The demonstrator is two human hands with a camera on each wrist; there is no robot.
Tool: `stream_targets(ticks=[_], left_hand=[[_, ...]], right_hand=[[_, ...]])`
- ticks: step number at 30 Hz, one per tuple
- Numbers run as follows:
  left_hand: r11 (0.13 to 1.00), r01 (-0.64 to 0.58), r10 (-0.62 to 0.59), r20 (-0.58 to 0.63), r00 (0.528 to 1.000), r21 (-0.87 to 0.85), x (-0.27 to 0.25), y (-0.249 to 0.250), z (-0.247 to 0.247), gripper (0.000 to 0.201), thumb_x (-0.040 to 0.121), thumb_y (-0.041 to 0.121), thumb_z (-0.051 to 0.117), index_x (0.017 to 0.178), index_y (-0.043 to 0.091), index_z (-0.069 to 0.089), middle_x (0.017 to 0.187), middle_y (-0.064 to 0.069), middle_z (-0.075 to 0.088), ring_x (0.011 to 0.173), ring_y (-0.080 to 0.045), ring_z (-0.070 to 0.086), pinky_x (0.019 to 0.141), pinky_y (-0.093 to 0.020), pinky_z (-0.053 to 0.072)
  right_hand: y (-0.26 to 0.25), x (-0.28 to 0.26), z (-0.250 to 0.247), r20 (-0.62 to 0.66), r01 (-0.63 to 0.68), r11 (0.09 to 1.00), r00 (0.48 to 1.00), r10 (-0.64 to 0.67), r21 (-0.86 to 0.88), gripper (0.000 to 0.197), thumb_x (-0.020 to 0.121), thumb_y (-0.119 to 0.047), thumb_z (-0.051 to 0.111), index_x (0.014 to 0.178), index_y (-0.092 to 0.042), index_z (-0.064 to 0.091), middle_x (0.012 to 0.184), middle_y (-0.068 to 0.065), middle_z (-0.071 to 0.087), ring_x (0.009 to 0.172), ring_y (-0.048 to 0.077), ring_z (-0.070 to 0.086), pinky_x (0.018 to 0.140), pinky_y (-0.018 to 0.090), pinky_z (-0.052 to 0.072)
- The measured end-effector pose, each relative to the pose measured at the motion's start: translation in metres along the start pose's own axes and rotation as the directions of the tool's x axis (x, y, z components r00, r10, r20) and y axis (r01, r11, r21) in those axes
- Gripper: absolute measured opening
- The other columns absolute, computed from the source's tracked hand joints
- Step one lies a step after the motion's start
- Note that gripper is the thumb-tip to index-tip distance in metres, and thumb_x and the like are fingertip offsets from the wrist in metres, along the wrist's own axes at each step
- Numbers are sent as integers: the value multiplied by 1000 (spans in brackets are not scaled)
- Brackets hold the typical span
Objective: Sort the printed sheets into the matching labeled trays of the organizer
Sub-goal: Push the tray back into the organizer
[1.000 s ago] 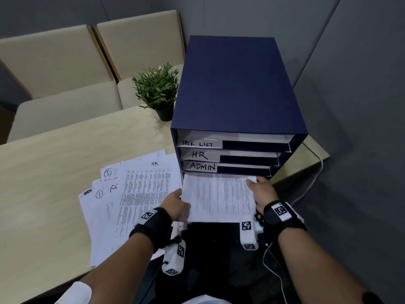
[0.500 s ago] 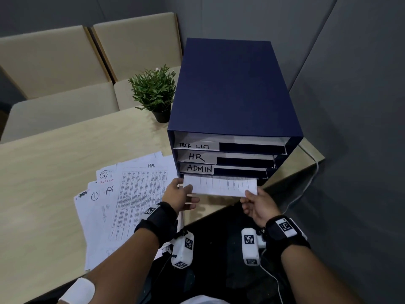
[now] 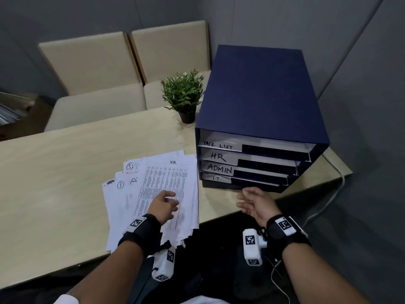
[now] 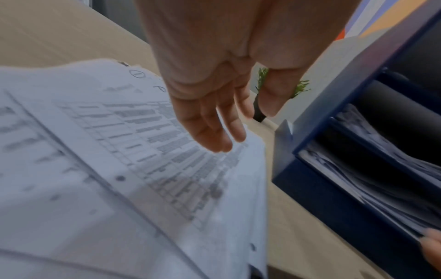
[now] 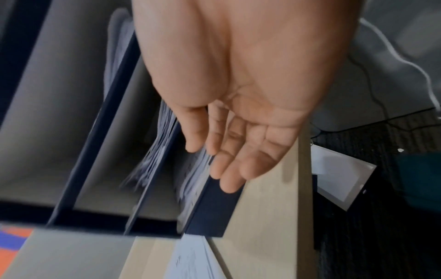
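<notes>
- The step in hand, as I judge it, is the reach for a fresh sheet: neither hand is carrying paper, and the fanned pile of white printed sheets [image 3: 157,194] is lying on the pale wooden table [image 3: 54,194], at about nine o'clock from the dark blue box-shaped organizer with four labelled trays [image 3: 258,110].
- The left hand [image 3: 163,206] is hovering over the top sheet of the pile, a densely printed table with "HR" handwritten at its head [image 3: 173,162]; its fingers [image 4: 214,130] are hanging loose and slightly bent, gripping nothing. The left wrist view is blurred, so whether the fingertips are touching the paper I cannot tell.
- The right hand [image 3: 255,204] is sitting just at six o'clock of the organizer's lowest tray, labelled "I.T." [image 3: 215,178], palm turned inward, fingers [image 5: 229,164] relaxed and spread, holding nothing.
- The trays are reading, top to bottom, "TASK LIST", "HR" [image 3: 218,156], "ADMIN" and "I.T."; paper edges are showing inside them in the right wrist view.
- The next move probably calls for pinching only the top HR sheet at an edge, lifting it free of those beneath, then carrying it toward three o'clock and sliding it flat into the second tray from the top.
- A small green potted plant [image 3: 183,95] is standing at eleven o'clock of the organizer, clear of that path.
</notes>
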State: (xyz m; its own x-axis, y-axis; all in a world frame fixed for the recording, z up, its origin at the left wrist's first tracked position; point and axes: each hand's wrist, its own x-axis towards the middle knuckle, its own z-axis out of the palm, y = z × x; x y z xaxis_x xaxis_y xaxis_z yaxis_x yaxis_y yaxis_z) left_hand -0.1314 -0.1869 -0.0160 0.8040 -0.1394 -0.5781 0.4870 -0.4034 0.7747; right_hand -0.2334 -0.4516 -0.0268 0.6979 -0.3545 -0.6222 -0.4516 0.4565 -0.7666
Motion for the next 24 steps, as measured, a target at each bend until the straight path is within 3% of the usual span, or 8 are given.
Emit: stream_targets(ticks=[3, 6, 10, 12, 15, 17, 19, 24], left_hand=[[994, -37, 44, -67, 997, 102, 4, -12, -25, 15, 91, 5, 56, 103, 12, 56, 99, -12, 61, 78, -21, 55, 73, -34, 48], [981, -52, 71, -95, 993, 187, 10, -20, -52, 23, 90, 7, 58, 114, 9, 57, 115, -12, 60, 101, -27, 58, 92, -41, 47], [958, -47, 80, -108, 991, 282, 16, -31, -84, 35, 91, 10, 58, 126, 10, 56, 134, -12, 53, 121, -27, 51, 101, -34, 37], [947, -29, 67, -110, 992, 320, 18, -35, -95, 38, 90, 11, 58, 128, 12, 54, 136, -14, 51, 117, -28, 53, 94, -29, 38], [934, -9, 37, -73, 997, 356, 21, -43, -108, 42, 89, 12, 58, 131, 13, 51, 133, -16, 54, 88, -26, 57, 79, -27, 42], [922, -19, 30, -23, 999, 386, 22, -48, -114, 46, 89, 15, 59, 134, 14, 48, 137, -13, 51, 99, -28, 58, 84, -28, 43], [913, -26, 18, 24, 1000, 407, 22, -53, -120, 50, 90, 17, 60, 137, 15, 45, 139, -11, 49, 113, -28, 55, 91, -28, 41], [921, -68, 24, 118, 993, 383, 27, -56, -133, 55, 90, 21, 62, 140, 15, 40, 143, -12, 44, 111, -25, 53, 86, -26, 39]], right_hand=[[9, -2, 23, 82, -18, 991, 996, 29, -135, 4, 97, -12, 54, 96, -13, 58, 88, 9, 68, 62, 19, 65, 51, 23, 46], [18, -5, 53, 144, -7, 970, 989, 44, -244, 6, 96, -12, 55, 91, -14, 57, 85, 8, 66, 62, 19, 62, 50, 22, 45], [32, -8, 96, 152, -6, 921, 986, 70, -389, 10, 94, -8, 56, 86, -14, 57, 83, 7, 63, 61, 18, 58, 48, 21, 43], [40, -8, 113, 129, -20, 896, 988, 86, -444, 9, 92, -6, 57, 87, -13, 57, 79, 8, 59, 57, 16, 52, 48, 21, 41], [53, -7, 138, 44, -51, 869, 996, 83, -492, 8, 90, -10, 62, 96, -9, 57, 78, 13, 54, 56, 18, 46, 51, 27, 40], [62, -4, 151, -37, -61, 779, 998, 48, -624, 28, 89, -21, 66, 112, -9, 56, 98, 12, 61, 73, 21, 55, 66, 32, 49], [69, -3, 162, -106, -83, 650, 994, 4, -756, 42, 88, -29, 65, 123, -9, 53, 118, 8, 59, 96, 22, 58, 86, 31, 47], [77, -5, 181, -199, -138, 682, 980, -12, -719, 53, 89, -27, 66, 133, -7, 46, 131, 7, 54, 114, 24, 55, 87, 23, 38]])
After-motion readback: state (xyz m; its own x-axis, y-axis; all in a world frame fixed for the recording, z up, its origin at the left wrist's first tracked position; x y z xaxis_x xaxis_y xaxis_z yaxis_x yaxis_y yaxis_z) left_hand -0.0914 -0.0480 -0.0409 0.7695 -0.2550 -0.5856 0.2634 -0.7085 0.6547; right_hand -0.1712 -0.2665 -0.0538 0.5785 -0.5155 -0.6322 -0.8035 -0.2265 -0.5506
